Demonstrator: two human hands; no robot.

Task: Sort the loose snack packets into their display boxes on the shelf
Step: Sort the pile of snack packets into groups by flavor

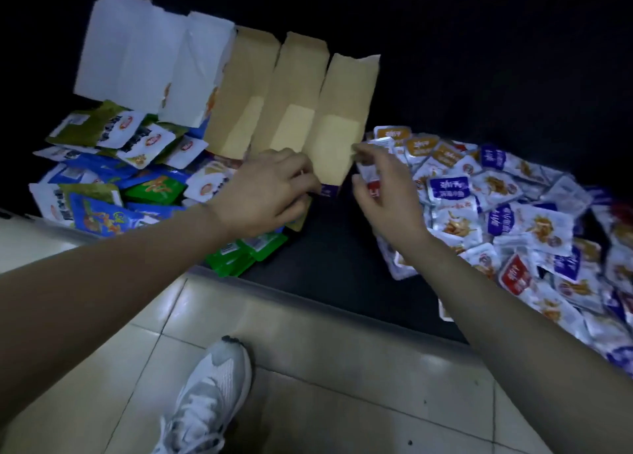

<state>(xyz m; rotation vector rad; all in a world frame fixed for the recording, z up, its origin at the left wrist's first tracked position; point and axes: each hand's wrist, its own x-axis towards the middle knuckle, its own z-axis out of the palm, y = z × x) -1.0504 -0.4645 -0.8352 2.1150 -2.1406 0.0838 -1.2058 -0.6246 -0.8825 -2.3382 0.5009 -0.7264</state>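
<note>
Head view, nearest first: white sneaker [209, 395] on tiled floor [308, 368], just short of the dark shelf [329, 265] edge. Further in, both forearms reaching over the shelf. Left hand [263, 190] curled onto the near end of the rightmost brown box [337, 152], apparently steadying it. Right hand [382, 188] just beside, thumb and forefinger pinching the right corner of the lid flap [352, 87], probably to keep the mouth clear for loading (red-labelled packet behind the palm, held or not: cannot tell). Hands near each other, box end between. Loose stock on the shelf either side: green and blue packets [113, 193] heaped left, purple and white packets [513, 214] spread right, up against the box. Beyond, two more brown boxes [246, 94] and white boxes [144, 60] in a row, flaps raised toward the back, likely one per flavour. Sorting barely begun, judging by the heaps.
</note>
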